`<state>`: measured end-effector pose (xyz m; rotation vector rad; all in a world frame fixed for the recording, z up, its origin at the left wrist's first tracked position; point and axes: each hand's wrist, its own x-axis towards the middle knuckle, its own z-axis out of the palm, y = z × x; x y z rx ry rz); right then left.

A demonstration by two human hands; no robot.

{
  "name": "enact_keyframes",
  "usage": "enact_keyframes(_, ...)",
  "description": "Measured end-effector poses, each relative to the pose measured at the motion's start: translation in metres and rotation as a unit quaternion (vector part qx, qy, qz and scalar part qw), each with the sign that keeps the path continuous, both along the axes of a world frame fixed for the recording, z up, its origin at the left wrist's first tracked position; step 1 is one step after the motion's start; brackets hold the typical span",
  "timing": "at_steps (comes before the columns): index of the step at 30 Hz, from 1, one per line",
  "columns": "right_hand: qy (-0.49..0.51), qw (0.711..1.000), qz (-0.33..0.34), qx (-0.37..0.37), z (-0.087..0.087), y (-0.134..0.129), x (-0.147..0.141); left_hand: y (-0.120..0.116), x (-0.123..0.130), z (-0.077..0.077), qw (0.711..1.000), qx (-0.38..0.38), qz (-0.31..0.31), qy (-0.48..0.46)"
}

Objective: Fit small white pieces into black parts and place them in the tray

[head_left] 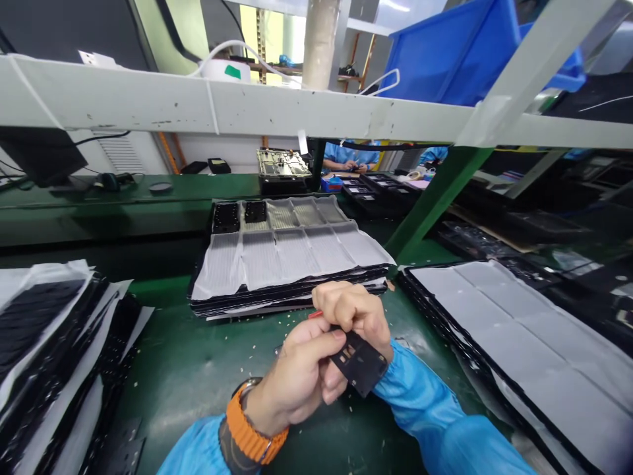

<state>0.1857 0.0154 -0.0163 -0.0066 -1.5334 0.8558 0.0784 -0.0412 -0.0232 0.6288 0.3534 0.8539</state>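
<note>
Forearms converge — left grip thumb-forward, right grip curled, farther forward, knuckles up.

**Bright at twelve, murky at three**

Strongest light at 12 o'clock: pane blown nearly white. Streak of glare at 1, top edge. Sheets near centre bright; bench has soft sheen toward 7. Dim at 3, detail lost. Glints on stack at 8, edges smeared. Left hand, right hand, part fairly clear; bench darker beneath, at 6. Wide-lens stretch at sides. Corner at 4 hazy, purplish.
</note>
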Motion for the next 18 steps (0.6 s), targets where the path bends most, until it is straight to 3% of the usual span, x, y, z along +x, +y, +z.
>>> enact_keyframes(5, -0.031, 0.997, -0.064, -0.005, -0.001, -0.004, 0.001, -0.001, 0.001, 0.004, 0.999, -0.020, 0.025, 0.020)
enact_keyframes(12, 0.014, 0.990, -0.136, 0.029, -0.010, -0.006, -0.002, -0.003, 0.003, 0.005, 0.998, -0.037, 0.035, 0.023)
enact_keyframes(15, 0.004, 0.992, -0.120, 0.025, -0.009, -0.003, -0.001, -0.001, 0.005, 0.003, 0.999, -0.024, 0.038, 0.026)
enact_keyframes(18, -0.037, 0.995, -0.078, -0.043, 0.000, 0.005, 0.006, 0.004, -0.002, 0.004, 0.994, 0.039, 0.083, 0.064)
